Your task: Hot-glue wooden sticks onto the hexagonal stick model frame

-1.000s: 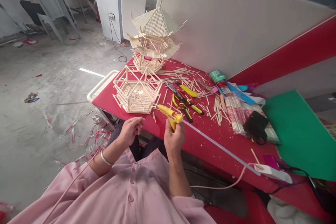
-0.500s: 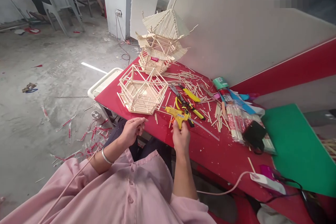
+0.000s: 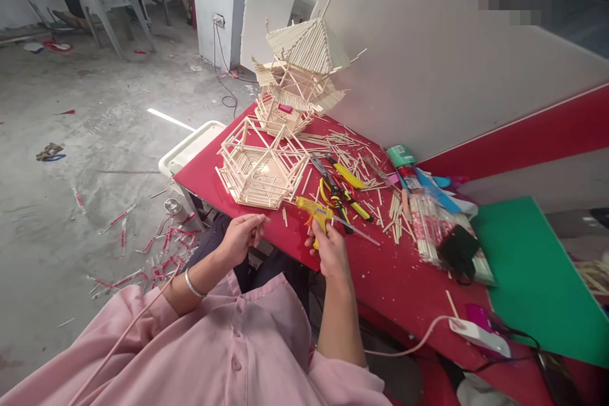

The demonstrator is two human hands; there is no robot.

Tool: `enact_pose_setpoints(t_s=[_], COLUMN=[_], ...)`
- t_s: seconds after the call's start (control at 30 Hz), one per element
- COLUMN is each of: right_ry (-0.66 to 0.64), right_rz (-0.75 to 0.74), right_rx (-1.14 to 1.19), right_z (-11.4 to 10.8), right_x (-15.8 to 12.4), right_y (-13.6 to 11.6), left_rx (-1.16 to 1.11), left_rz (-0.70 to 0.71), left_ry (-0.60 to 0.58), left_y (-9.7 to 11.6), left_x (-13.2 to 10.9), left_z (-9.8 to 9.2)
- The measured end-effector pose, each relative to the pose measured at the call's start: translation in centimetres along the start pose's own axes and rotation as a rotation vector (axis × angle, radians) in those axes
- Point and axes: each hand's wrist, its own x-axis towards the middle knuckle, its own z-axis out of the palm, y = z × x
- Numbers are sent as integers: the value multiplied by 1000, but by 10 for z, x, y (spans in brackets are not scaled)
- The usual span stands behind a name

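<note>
My right hand (image 3: pixel 330 252) is closed round the handle of a yellow glue gun (image 3: pixel 314 209), held at the near edge of the red table (image 3: pixel 380 273) with its nozzle to the left. A clear glue stick (image 3: pixel 356 230) juts from its back. My left hand (image 3: pixel 240 236) is pinched just off the table's edge on a thin stick, near its chest-side end. A hexagonal stick frame (image 3: pixel 259 168) lies just beyond both hands. Behind it stands a stick pagoda (image 3: pixel 299 76).
Yellow-handled pliers (image 3: pixel 340 187), loose cut sticks and a bag of sticks (image 3: pixel 428 219) litter the table's middle. A black adapter (image 3: pixel 459 250), a green sheet (image 3: pixel 537 273) and a white plug strip (image 3: pixel 478 335) lie right. A white bin (image 3: pixel 188 147) and floor scraps sit left.
The glue gun in my right hand has dropped lower toward the table's edge, and the glue stick behind it looks shorter. My left hand has barely moved.
</note>
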Motion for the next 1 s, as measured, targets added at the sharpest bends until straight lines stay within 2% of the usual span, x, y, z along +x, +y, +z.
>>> enact_pose_setpoints(t_s=[0.17, 0.37, 0.47, 0.6, 0.77, 0.83, 1.0], right_ry=[16, 147, 123, 51, -29, -24, 81], right_rz=[-5, -111, -99, -24, 32, 26, -54], right_rx=[4, -95, -85, 63, 116, 116, 107], right_z=[-6, -4, 2, 10, 7, 4, 3], right_x=[-2, 9, 15, 17, 9, 8, 19], right_y=[3, 8, 5, 0, 0, 1, -2], left_rx=[-19, -18, -16, -17, -12, -7, 7], left_rz=[5, 3, 8, 10, 8, 8, 11], left_ry=[1, -2, 2, 6, 7, 3, -11], left_y=[-2, -2, -1, 0, -1, -1, -2], left_x=[1, 1, 0, 0, 0, 0, 0], left_z=[-1, 0, 0, 0, 0, 0, -1])
